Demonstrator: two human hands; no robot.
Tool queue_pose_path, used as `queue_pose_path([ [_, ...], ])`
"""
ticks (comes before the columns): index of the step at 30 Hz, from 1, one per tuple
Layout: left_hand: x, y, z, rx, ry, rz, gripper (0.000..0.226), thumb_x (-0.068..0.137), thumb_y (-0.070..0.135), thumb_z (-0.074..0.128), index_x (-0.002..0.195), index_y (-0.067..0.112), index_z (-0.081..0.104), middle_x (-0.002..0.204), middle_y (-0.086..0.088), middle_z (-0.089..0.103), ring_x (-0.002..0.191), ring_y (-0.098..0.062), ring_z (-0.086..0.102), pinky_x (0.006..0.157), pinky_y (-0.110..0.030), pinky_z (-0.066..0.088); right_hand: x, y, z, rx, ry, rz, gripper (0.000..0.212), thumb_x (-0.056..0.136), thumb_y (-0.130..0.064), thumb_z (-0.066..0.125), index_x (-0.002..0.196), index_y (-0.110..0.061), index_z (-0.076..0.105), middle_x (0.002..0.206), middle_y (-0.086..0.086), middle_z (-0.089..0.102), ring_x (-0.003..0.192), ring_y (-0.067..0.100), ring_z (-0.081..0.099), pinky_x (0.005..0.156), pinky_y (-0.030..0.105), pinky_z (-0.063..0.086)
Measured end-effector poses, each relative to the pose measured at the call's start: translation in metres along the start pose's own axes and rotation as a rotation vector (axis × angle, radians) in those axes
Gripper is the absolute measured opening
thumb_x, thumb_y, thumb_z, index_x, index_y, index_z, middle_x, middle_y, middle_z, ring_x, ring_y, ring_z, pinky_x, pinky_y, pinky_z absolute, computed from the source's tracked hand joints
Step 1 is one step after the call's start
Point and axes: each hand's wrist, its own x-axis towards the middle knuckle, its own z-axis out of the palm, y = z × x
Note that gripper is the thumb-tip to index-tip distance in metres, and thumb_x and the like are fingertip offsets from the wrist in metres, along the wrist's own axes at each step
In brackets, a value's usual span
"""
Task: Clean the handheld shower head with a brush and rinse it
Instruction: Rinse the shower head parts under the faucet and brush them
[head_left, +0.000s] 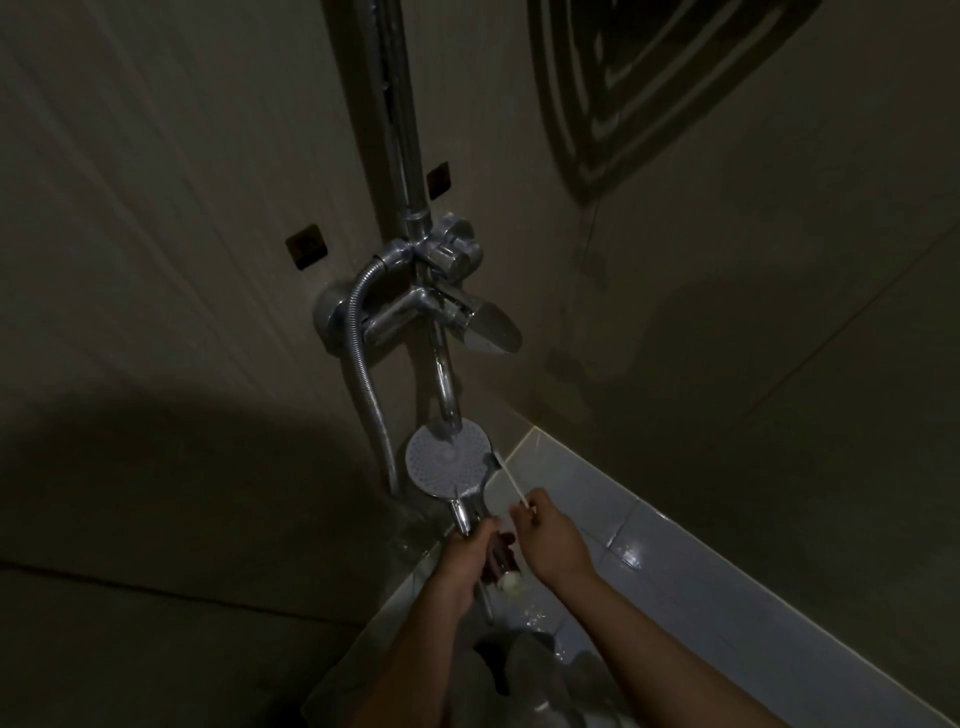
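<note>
- Left hand (464, 558) is wrapped around the handle; shower head (448, 457) faces up beneath the spout (445, 384).
- Right hand (545, 535) pinches the brush (511, 483), bristles at the head's rim.
- Wet chrome likely slippery, rigid; grip the handle firmly.

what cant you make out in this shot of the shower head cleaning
Head view only:
- Brush bristles: too small and dim where the tip meets the shower head rim.
- Shower head handle: hidden inside the left hand.
- Water flow: too dark to tell.
- Items under the forearms by the bottom edge: dim and blurred.
</note>
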Motion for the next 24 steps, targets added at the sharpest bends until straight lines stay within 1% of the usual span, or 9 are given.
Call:
queue_pose_path([
  [3,0.002,0.002,-0.010,0.001,-0.025,-0.006,0.020,0.087,0.024,0.061,0.075,0.009,0.066,0.057,0.000,0.067,0.057,-0.016,0.059,0.059,-0.024,0.044,0.015,-0.001,-0.003,-0.005,0.012,0.004,0.017,0.100,-0.025,0.037,0.092,-0.014,0.047,0.084,0.011,0.058,0.075,0.024,0.053,0.065,0.030,0.038],
  [7,0.000,0.005,-0.017,0.010,-0.007,-0.002,0.022,0.086,0.018,0.062,0.065,0.011,0.063,0.051,0.001,0.063,0.051,-0.014,0.056,0.054,-0.023,0.044,0.028,-0.007,-0.001,0.020,-0.019,0.021,0.011,0.097,-0.014,0.044,0.093,-0.011,0.053,0.091,0.017,0.061,0.079,0.023,0.051,0.067,0.026,0.036],
  [10,-0.001,0.007,-0.022,0.026,-0.003,0.001,0.023,0.084,0.019,0.063,0.062,0.013,0.062,0.051,0.001,0.062,0.050,-0.016,0.053,0.054,-0.025,0.039,0.033,-0.013,0.001,0.030,-0.038,0.010,0.014,0.094,-0.009,0.044,0.097,-0.009,0.058,0.100,0.020,0.065,0.084,0.028,0.056,0.069,0.026,0.038],
  [13,-0.002,0.008,-0.026,0.031,-0.013,-0.012,0.024,0.083,0.018,0.063,0.060,0.012,0.062,0.055,-0.003,0.061,0.054,-0.019,0.053,0.057,-0.025,0.041,0.037,-0.017,0.002,0.014,-0.052,-0.008,0.016,0.093,-0.013,0.046,0.090,-0.023,0.058,0.090,0.011,0.063,0.091,0.033,0.062,0.075,0.033,0.047],
  [15,-0.005,0.010,-0.027,0.014,-0.026,-0.019,0.021,0.084,0.014,0.062,0.064,0.009,0.061,0.057,-0.005,0.060,0.055,-0.018,0.054,0.057,-0.025,0.044,0.041,-0.018,0.002,-0.006,-0.053,-0.012,0.014,0.094,-0.019,0.047,0.087,-0.027,0.055,0.088,0.008,0.061,0.092,0.033,0.063,0.076,0.033,0.047],
  [18,-0.007,0.012,-0.028,0.011,-0.030,-0.021,0.020,0.084,0.012,0.063,0.064,0.008,0.061,0.056,-0.005,0.059,0.048,-0.015,0.055,0.051,-0.020,0.046,0.048,-0.019,0.002,-0.037,-0.030,0.001,0.014,0.096,-0.020,0.043,0.099,-0.017,0.057,0.092,0.014,0.062,0.090,0.033,0.060,0.073,0.031,0.043],
  [20,-0.007,0.014,-0.028,-0.006,-0.021,-0.018,0.020,0.083,0.010,0.063,0.063,0.006,0.060,0.052,-0.005,0.058,0.041,-0.013,0.054,0.045,-0.017,0.045,0.051,-0.023,0.001,0.007,-0.012,0.019,0.018,0.097,-0.019,0.044,0.112,-0.012,0.050,0.088,0.013,0.055,0.081,0.030,0.055,0.070,0.032,0.039],
  [22,-0.006,0.014,-0.028,-0.016,-0.016,-0.017,0.019,0.083,0.008,0.063,0.065,0.004,0.059,0.048,-0.005,0.057,0.036,-0.011,0.052,0.040,-0.016,0.043,0.053,-0.026,0.000,0.027,0.008,0.022,0.012,0.097,-0.019,0.043,0.109,-0.016,0.045,0.087,0.013,0.053,0.078,0.026,0.052,0.068,0.031,0.038],
  [24,-0.009,0.016,-0.029,-0.011,-0.026,-0.017,0.017,0.083,0.007,0.063,0.067,0.004,0.057,0.048,-0.005,0.055,0.033,-0.010,0.050,0.037,-0.015,0.041,0.057,-0.029,-0.002,-0.001,0.049,0.019,0.008,0.097,-0.018,0.041,0.102,-0.019,0.047,0.089,0.016,0.057,0.081,0.030,0.055,0.068,0.029,0.037],
])
